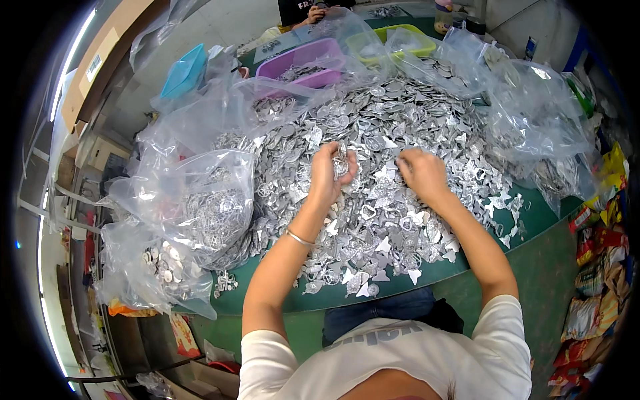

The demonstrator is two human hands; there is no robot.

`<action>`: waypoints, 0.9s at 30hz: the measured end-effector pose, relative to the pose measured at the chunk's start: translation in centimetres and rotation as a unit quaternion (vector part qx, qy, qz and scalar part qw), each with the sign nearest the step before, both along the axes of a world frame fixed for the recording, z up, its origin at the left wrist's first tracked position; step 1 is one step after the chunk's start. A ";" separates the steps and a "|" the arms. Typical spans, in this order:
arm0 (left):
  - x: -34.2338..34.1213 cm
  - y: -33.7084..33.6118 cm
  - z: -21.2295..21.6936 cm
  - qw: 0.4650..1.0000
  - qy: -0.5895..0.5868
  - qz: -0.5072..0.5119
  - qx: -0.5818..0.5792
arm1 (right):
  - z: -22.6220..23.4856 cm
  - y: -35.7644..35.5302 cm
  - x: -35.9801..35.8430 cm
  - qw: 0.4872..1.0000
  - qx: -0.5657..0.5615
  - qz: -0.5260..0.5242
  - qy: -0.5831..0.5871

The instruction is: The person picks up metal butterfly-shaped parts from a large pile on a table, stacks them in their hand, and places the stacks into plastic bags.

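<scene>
Head view: a broad heap of flat silver metal pieces [387, 200] covers much of the green desk [543, 217]. The left hand [326, 173] has its grip loosely curled around a small bunch of silver pieces [341, 163]. The right hand [425, 175] bends its fingers down at the heap; I cannot tell whether its grip holds anything. Behind stands 1 purple plastic basin [325, 78].

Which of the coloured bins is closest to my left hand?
The purple bin, between the others; the blue bin and the green bin sit farther from your left hand.
</scene>
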State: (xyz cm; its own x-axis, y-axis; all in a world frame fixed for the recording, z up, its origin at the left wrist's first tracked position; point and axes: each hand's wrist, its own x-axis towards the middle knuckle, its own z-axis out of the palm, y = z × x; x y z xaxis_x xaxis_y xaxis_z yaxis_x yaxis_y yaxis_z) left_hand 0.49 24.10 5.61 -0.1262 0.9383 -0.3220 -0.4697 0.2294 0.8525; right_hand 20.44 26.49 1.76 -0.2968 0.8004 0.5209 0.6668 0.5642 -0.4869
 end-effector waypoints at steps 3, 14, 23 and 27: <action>0.2 1.5 0.4 0.999 -0.002 -0.019 -0.040 | -0.6 1.1 3.0 0.956 -0.139 0.037 0.255; 2.5 3.4 0.4 0.610 0.753 -0.145 0.201 | 2.6 -0.6 3.6 0.928 -0.326 0.144 0.107; 2.4 3.0 1.0 0.957 0.258 -0.121 0.049 | 0.8 -0.4 2.4 0.959 0.069 0.076 -0.263; 1.6 0.0 0.8 0.984 -0.135 -0.113 0.020 | 0.8 -0.3 2.8 0.946 0.090 0.104 -0.293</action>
